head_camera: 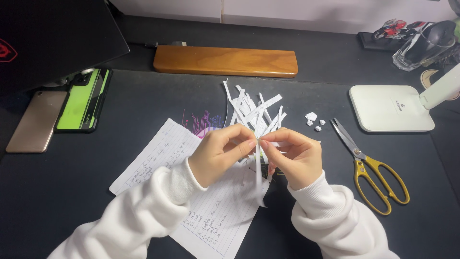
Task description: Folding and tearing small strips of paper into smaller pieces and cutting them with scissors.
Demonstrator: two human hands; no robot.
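Note:
My left hand (220, 153) and my right hand (292, 156) meet fingertip to fingertip over the dark desk mat, both pinching one narrow white paper strip (259, 172) that hangs down between them. Just beyond the hands lies a loose heap of several more white paper strips (254, 108). Under my wrists sits a lined sheet of paper with handwriting (167, 148). A few tiny folded white paper pieces (314, 121) rest to the right of the heap. Both arms wear white sleeves.
Yellow-handled scissors (371, 170) lie shut at the right. A white lamp base (390, 108) stands at the back right, near a glass (421, 45). A wooden wrist rest (225, 61) lies at the back. Two phones (81, 100) (36, 122) lie at the left under a dark laptop (48, 38).

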